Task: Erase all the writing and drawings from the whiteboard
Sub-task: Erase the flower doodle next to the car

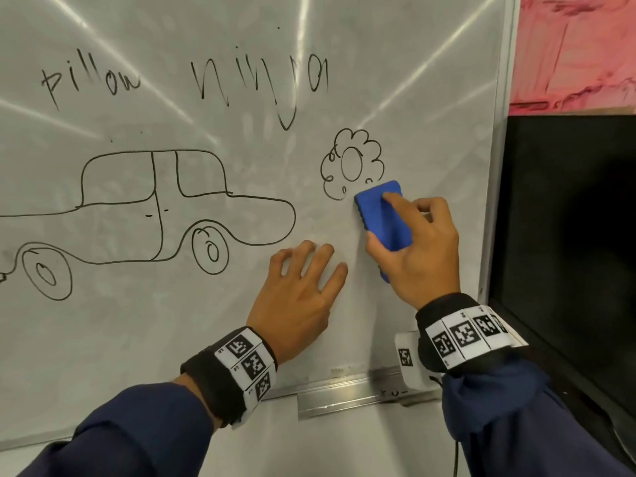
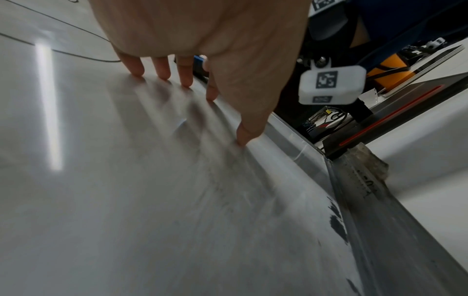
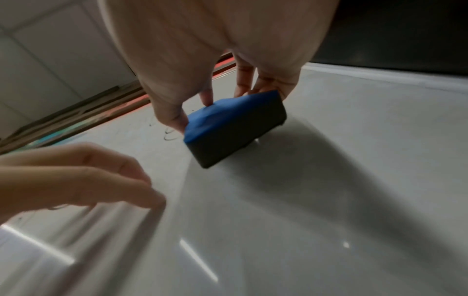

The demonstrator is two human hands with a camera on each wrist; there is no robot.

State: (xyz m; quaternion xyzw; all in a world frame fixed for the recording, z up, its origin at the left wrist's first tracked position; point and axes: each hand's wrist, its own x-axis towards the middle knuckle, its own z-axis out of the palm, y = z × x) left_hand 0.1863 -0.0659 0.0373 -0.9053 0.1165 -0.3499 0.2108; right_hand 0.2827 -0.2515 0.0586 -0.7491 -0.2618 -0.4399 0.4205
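Observation:
The whiteboard [image 1: 241,321] fills the head view. It carries the words "pillow" [image 1: 91,82] and "ninja" [image 1: 261,80], a car drawing [image 1: 148,215] and a flower-like cloud drawing [image 1: 351,163]. My right hand [image 1: 418,242] grips a blue eraser [image 1: 383,215] with a dark felt face [image 3: 235,136], held against the board just below the cloud drawing. My left hand [image 1: 303,287] rests on the board with its fingers spread, just left of the eraser; its fingertips [image 2: 187,82] touch the surface.
A metal tray [image 1: 347,394] runs along the board's bottom edge under my hands. The board's right frame [image 1: 499,166] meets a black screen [image 1: 568,235]. Pink material [image 1: 578,46] hangs above the screen.

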